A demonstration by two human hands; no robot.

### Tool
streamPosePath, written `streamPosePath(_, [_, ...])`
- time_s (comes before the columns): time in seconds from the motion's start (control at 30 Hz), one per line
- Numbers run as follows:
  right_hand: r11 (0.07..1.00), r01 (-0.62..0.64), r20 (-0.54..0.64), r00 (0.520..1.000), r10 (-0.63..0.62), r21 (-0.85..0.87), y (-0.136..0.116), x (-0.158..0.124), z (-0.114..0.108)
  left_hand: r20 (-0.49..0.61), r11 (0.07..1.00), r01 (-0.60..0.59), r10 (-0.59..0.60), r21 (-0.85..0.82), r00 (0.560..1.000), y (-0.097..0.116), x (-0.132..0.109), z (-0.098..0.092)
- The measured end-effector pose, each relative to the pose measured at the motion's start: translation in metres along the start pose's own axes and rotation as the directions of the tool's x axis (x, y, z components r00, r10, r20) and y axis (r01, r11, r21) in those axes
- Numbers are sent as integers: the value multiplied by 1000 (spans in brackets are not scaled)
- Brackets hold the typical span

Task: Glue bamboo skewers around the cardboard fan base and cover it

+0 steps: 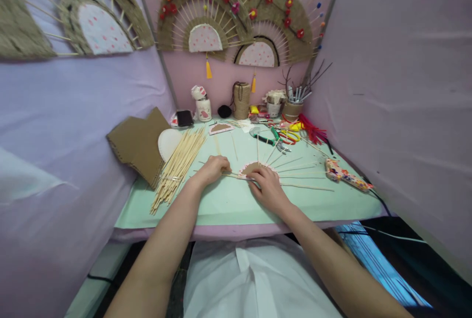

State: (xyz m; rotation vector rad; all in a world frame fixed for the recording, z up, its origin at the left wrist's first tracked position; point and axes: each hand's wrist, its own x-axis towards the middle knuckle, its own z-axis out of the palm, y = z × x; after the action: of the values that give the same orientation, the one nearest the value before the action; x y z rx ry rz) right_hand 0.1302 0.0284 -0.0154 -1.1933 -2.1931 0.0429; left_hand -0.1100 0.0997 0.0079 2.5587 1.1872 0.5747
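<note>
A small half-round cardboard piece [252,166] with a pink patterned rim lies on the pale green table [228,200], with thin wooden sticks [295,163] fanning out from it. My right hand [268,186] presses down on its near edge, fingers curled. My left hand [211,168] is closed in a pinch on one stick [233,175] that points toward the cardboard piece.
A bundle of loose sticks [177,165] lies at the left beside brown cardboard sheets [138,143] and a white half-round [167,142]. Scissors [289,136], red pipe cleaners [313,131], jars and a twine roll [241,100] stand at the back. A glue gun [344,174] lies at right.
</note>
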Motion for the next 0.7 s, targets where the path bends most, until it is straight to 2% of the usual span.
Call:
streamPosePath(0.3, [998,57,-28,998,-57,13,5,-2,5,30,999,42,-43,23,999,5,-2,-1])
streamPosePath(0.7, [998,66,-22,998,-66,-6,6,-2,5,31,999,41,-42,10,999,5,-2,-1])
